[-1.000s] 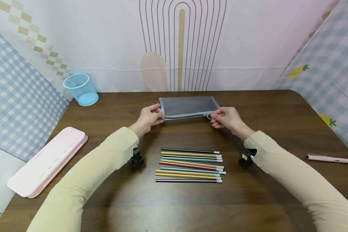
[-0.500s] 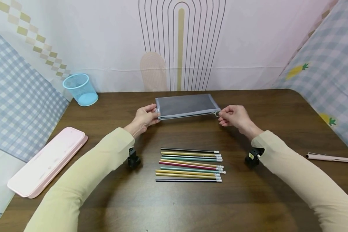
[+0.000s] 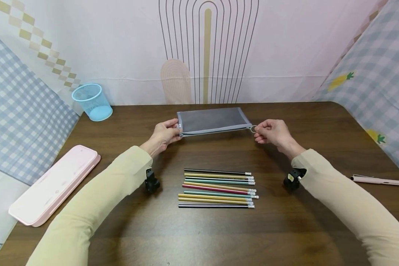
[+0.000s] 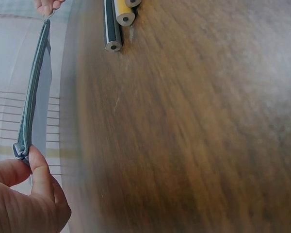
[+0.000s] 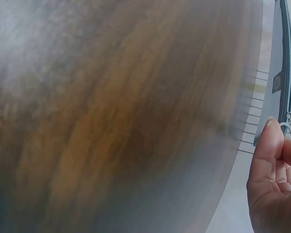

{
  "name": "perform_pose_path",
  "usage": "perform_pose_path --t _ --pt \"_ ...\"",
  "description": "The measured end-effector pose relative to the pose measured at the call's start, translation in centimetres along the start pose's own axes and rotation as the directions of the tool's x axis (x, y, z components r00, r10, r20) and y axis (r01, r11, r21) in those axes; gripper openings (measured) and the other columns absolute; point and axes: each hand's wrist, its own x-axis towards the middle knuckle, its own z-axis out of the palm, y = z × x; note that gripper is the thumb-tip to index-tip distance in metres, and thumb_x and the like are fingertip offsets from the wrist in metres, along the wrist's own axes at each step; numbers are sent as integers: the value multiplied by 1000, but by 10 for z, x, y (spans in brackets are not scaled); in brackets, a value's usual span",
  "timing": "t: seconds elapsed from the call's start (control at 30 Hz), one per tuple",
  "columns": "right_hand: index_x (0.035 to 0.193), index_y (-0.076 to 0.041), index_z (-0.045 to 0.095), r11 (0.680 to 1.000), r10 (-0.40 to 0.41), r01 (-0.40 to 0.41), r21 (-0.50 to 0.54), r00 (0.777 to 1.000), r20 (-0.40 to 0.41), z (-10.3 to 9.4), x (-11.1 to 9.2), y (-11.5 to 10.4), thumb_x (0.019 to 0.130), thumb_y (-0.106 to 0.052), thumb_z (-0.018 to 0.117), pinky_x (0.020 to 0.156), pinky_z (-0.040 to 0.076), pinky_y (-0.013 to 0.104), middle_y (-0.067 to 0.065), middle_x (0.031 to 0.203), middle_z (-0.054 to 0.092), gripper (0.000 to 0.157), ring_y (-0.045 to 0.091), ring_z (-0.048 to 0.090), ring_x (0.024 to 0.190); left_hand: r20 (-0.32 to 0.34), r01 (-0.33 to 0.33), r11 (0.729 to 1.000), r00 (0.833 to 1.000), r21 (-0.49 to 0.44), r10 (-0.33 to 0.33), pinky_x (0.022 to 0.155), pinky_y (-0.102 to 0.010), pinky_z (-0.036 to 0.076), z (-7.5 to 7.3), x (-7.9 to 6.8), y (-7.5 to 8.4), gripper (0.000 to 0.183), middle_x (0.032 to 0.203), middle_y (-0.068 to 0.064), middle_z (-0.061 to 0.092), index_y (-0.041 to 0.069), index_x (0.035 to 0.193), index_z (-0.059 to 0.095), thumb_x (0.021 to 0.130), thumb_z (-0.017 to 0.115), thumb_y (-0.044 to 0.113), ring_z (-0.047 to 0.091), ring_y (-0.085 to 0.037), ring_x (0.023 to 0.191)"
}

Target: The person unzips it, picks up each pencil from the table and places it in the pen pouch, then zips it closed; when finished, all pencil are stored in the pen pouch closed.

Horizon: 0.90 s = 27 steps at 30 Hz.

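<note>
A grey-blue mesh zipper pouch (image 3: 214,120) is held up over the back of the table, its zipper edge toward me. My left hand (image 3: 163,136) pinches its left end between thumb and fingers; the left wrist view shows that grip on the zipper end (image 4: 22,148). At the other end, my right hand (image 3: 274,133) pinches the zipper's ring pull (image 3: 253,129), which lies at the pouch's right corner. The zipper looks closed along its length. Below the pouch, several pencils (image 3: 217,189) in black, gold, green and red lie side by side, eraser ends to the right.
A pink pencil case (image 3: 54,184) lies at the left of the brown table (image 3: 199,236). The light-blue mesh pen cup (image 3: 93,103) stands at the back left. Far right is a pale pen (image 3: 380,181). Patterned cloth (image 3: 129,44) hangs behind.
My right hand has drawn the ring pull rightward along the zipper to the pouch's right corner. The left hand and pouch have shifted slightly left.
</note>
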Motion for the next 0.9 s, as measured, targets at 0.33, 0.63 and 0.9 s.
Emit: perform_pose_path --t 0.33,0.63,0.9 --pt "108 11 51 999 -1 0 -41 1000 -18 -11 -3 1 95 -11 54 63 57 22 -3 71 66 25 5 63 62 30 -5 1000 1000 -10 5 60 -15 51 -3 -1 0 58 109 -1 42 7 144 37 90 50 -9 51 -13 86" --pt "106 10 51 999 -14 14 -38 1000 -3 -13 -3 1 95 -10 54 63 57 23 -5 70 65 23 4 63 62 32 -16 999 999 -39 17 60 -15 51 -2 0 1 57 111 -2 43 6 143 37 90 48 -11 50 -14 87" --pt "105 12 52 999 -6 7 -49 1000 26 -15 -4 5 94 -8 56 65 57 22 -4 74 64 23 4 62 64 37 -11 997 999 -82 14 63 -16 51 -1 0 -4 58 110 0 42 10 144 38 90 47 -11 48 -14 94"
